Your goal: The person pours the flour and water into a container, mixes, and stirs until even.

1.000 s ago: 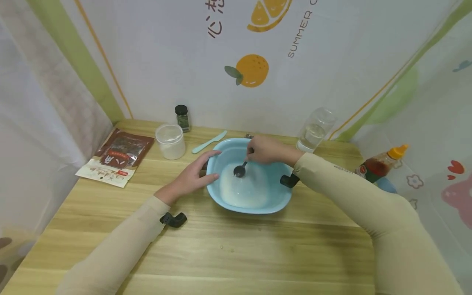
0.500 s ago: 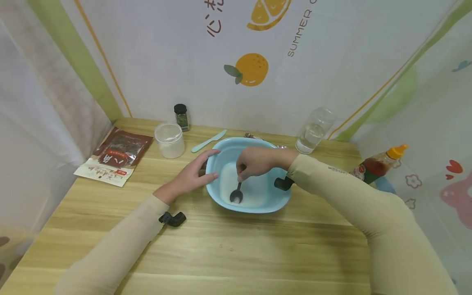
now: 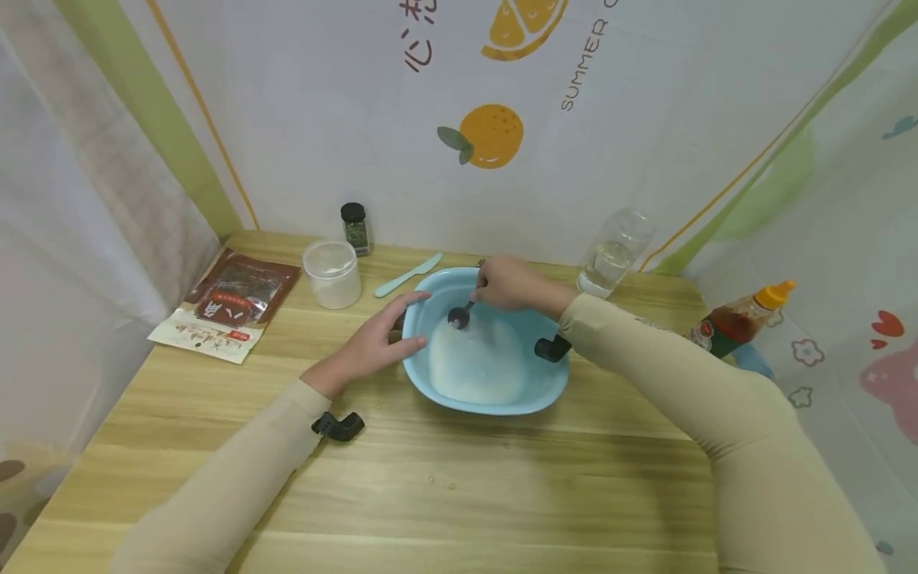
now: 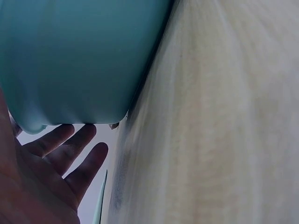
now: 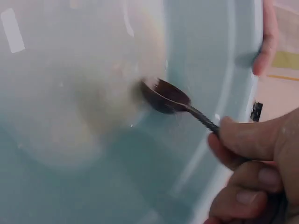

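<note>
In the head view, a light blue basin stands on the wooden table with cloudy whitish liquid inside. My right hand pinches the handle of a dark spoon over the far left part of the basin. The spoon's bowl dips at the liquid's edge in the right wrist view, with some white stuff in it. At the left rim, my left hand rests with thumb and forefinger apart on the edge. Its other fingers are spread and nearly straight against the outer wall in the left wrist view.
Behind the basin lie a pale green knife, a tub of white powder and a small herb jar. A brown spice packet is at left. A glass bottle and a red sauce bottle stand at right.
The spoon went from the basin's middle to its near side, then back to the far left part, my right hand moving with it. My left hand stays at the rim.
</note>
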Available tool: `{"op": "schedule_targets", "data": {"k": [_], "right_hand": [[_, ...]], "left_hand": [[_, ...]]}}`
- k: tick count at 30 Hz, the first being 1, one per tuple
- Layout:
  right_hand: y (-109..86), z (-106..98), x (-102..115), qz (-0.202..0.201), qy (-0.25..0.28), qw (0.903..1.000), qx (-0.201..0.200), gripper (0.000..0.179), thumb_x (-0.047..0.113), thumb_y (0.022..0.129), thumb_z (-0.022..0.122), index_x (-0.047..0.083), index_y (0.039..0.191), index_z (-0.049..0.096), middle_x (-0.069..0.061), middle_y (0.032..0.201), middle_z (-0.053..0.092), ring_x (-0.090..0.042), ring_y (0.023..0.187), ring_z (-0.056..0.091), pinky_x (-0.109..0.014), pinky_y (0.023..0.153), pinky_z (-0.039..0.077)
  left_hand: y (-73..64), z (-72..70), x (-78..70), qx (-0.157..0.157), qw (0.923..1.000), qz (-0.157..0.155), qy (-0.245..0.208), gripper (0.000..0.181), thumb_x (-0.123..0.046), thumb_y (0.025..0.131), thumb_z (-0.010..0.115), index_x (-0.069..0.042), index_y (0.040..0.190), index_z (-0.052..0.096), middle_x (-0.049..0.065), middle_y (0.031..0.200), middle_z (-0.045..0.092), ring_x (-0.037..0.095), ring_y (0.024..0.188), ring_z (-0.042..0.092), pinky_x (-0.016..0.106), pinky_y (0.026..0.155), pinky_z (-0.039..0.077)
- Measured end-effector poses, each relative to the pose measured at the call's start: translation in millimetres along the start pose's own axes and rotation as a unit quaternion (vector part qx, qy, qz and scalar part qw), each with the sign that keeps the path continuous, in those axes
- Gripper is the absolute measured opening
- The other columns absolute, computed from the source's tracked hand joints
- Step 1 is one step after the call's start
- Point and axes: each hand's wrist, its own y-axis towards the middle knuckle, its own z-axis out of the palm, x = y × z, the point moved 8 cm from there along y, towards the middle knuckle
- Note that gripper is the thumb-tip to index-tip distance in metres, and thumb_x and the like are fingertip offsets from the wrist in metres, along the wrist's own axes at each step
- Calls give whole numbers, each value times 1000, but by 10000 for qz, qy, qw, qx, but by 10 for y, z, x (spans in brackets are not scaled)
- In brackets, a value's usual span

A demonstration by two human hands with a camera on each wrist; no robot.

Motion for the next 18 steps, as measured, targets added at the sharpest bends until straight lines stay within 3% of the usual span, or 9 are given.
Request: {"op": "schedule_targets", "data": {"k": [5, 9, 13, 15, 18], "right_hand": [[-31, 79, 148, -228, 10, 9997, -23, 24, 31, 109, 75, 9, 107, 85, -1, 97, 77, -16, 83, 64, -33, 74, 57], [-158, 197, 343, -805, 211, 9956, 420, 19, 27, 109, 75, 10, 105, 84, -4, 96, 80, -14, 80, 66, -32, 75, 58], [-321, 279, 490, -1555, 283, 9830, 935, 16, 23, 108, 76, 11, 102, 84, -3, 91, 80, -10, 76, 64, -30, 74, 57], [-378, 279, 493, -1755, 290, 9771, 1167, 15, 21, 108, 76, 11, 100, 84, 0, 89, 79, -9, 77, 63, -29, 74, 57], [-405, 238, 371, -1726, 175, 9742, 1444, 16, 19, 108, 76, 10, 97, 83, 2, 85, 76, -10, 76, 61, -30, 73, 55]], "left_hand": [[5, 6, -9, 61, 10000, 37, -67, 74, -13, 106, 68, -6, 171, 34, 31, 166, 44, 51, 139, 62, 47, 99, 67], [-7, -1, -3, 62, 9999, 8, -114, 74, -13, 106, 68, -5, 171, 33, 32, 163, 47, 50, 138, 63, 48, 100, 66], [-6, -3, -8, 57, 9999, -23, -116, 73, -12, 107, 68, -6, 171, 34, 31, 160, 50, 48, 136, 65, 48, 101, 66], [-1, 0, -17, 51, 9999, -31, -106, 73, -13, 106, 69, -6, 171, 34, 30, 160, 51, 48, 135, 65, 47, 100, 67], [4, 6, -25, 43, 9999, -45, -123, 74, -12, 106, 70, -5, 170, 35, 31, 159, 51, 49, 133, 66, 44, 96, 68]]}}
